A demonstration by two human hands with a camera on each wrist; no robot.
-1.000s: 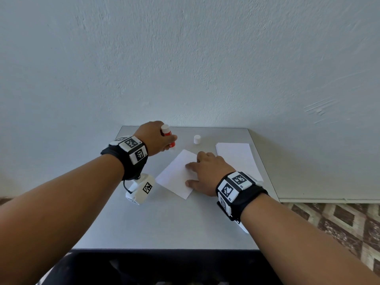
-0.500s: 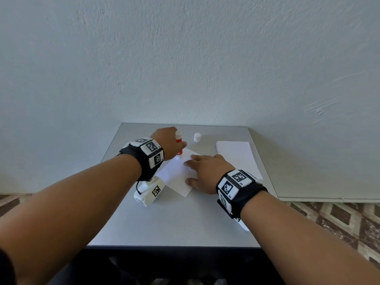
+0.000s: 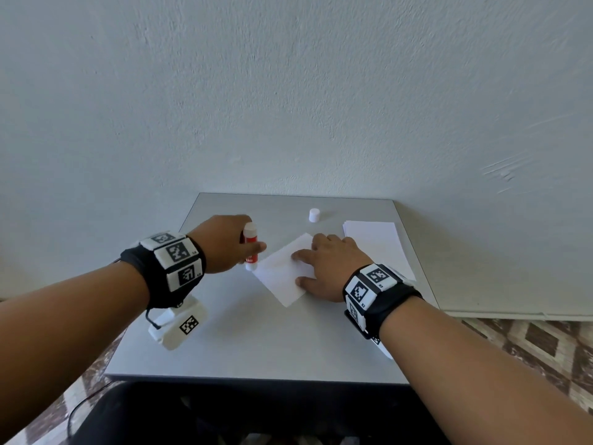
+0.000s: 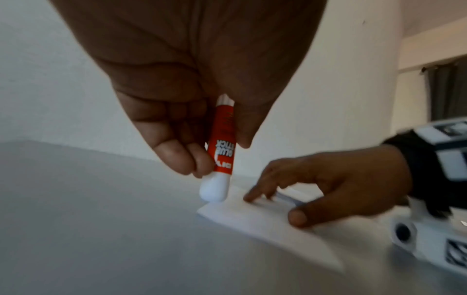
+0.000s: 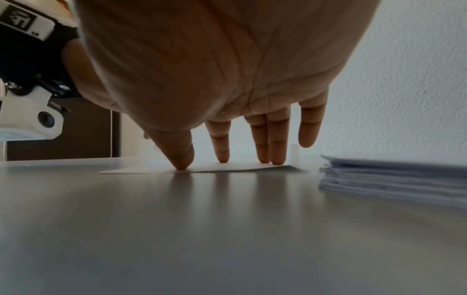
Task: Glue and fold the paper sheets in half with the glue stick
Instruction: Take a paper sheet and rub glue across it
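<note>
A single white paper sheet (image 3: 279,274) lies turned at an angle in the middle of the grey table (image 3: 256,342). My right hand (image 3: 324,268) presses its straight fingertips (image 5: 223,157) down on the sheet's right part (image 5: 227,168). My left hand (image 3: 229,244) grips a red glue stick (image 3: 251,248) upright, white tip down. In the left wrist view the glue stick (image 4: 222,151) touches the paper sheet (image 4: 265,221) at its left corner, with my right hand (image 4: 328,187) holding it flat.
The glue stick's white cap (image 3: 314,215) stands at the back of the table. A stack of white sheets (image 3: 375,245) lies at the right, seen close in the right wrist view as the stack (image 5: 394,175). The wall is right behind the table.
My left hand has brought the glue stick down and toward me, from the sheet's far corner to its left corner. My right hand stays pressed on the sheet.
</note>
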